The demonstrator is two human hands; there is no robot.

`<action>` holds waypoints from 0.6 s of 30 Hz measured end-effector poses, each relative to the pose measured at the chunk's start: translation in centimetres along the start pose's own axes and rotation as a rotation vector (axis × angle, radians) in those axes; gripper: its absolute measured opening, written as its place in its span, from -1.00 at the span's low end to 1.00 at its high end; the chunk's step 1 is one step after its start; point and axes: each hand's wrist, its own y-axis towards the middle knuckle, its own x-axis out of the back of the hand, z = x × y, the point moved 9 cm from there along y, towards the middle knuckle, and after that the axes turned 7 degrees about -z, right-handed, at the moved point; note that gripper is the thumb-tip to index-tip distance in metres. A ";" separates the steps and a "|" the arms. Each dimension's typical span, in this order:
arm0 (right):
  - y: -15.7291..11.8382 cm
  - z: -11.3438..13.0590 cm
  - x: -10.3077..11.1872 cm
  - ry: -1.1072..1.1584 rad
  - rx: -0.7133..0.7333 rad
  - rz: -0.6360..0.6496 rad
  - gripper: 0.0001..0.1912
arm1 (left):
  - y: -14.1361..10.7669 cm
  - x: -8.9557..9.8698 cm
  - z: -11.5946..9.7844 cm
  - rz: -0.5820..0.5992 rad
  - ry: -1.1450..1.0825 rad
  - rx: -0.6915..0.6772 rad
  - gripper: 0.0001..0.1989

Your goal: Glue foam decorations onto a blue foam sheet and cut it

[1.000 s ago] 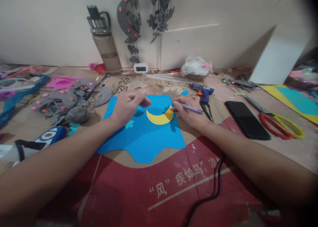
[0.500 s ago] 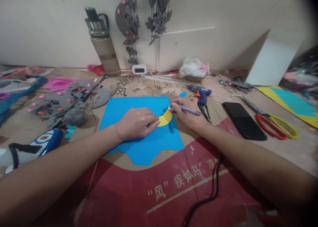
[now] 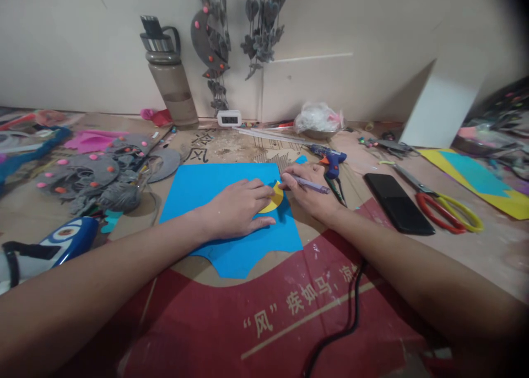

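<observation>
A blue sheet [image 3: 215, 190] with scalloped cuts along its near edge lies on the cardboard. On its right part rests a curved yellow piece [image 3: 273, 201], partly covered by fingers. My left hand [image 3: 235, 208] lies over the sheet with its fingers stretched across the yellow piece and the thumb apart. At the sheet's right edge, my right hand [image 3: 309, 188] holds a purple-grey pen [image 3: 312, 185], its back end pointing right. The right fingertips are close to the yellow piece's upper tip; whether they touch it I cannot tell.
Right of my hands are a black phone [image 3: 397, 203] and scissors [image 3: 444, 201] with red and yellow handles. A blue glue gun [image 3: 334, 158] lies behind my right hand, its black cable running forward. Grey felt pieces [image 3: 88, 171] lie left; a bottle [image 3: 171, 86] stands at the wall.
My left hand has gone from a pinch at the yellow piece's left end to lying flatter over it, fingers extended. My right hand keeps the pen near the piece's tip. The view shifted slightly.
</observation>
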 end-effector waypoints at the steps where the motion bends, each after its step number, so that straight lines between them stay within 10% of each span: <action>1: 0.0 0.0 0.0 -0.010 0.003 0.000 -0.68 | 0.1 -0.1 -0.2 0.007 -0.030 -0.020 -0.57; 18: -0.3 -1.3 0.9 0.273 -0.078 -0.135 -0.70 | 1.7 -1.4 1.2 -0.063 -0.163 -0.026 -0.76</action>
